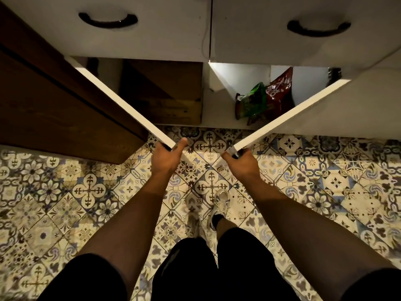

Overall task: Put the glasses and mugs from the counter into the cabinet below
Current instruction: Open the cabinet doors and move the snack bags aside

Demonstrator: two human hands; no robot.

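Viewpoint: looking straight down from the person's head, past black shorts and black short sleeves at the bottom edge.
Feet: pale patterned trainers (220,205) stand on the floor between the two forearms.
Floor: ornate patterned tiles in cream, blue and brown (65,203) fill the lower half of the view.
Left hand: the left hand (168,157) grips the outer end of the white left cabinet door (121,103); its fingers are curled closed around the door's edge, thumb on the near side.
Right hand: the right hand (240,162) grips the outer end of the white right cabinet door (288,114) in the same way, fingers wrapped closed over the edge.
Doors: both are swung open towards the viewer, their edges forming a V that narrows to the two hands (the hands are near each other but apart).
Cabinet, left side: the white low cabinet (219,118) is open; its left half is dim, with a brown cardboard box (171,101) inside.
Cabinet, right side: a green snack bag (252,101) and a red snack bag (280,90) stand touching each other on the lit white cabinet floor.
Glasses and mugs: none show in this view, inside the cabinet or elsewhere.
Drawers: two white drawer fronts sit above the opening, each with a curved black handle, left (108,20) and right (318,29).
Far left: a dark brown wooden panel (43,94) adjoins the cabinet.
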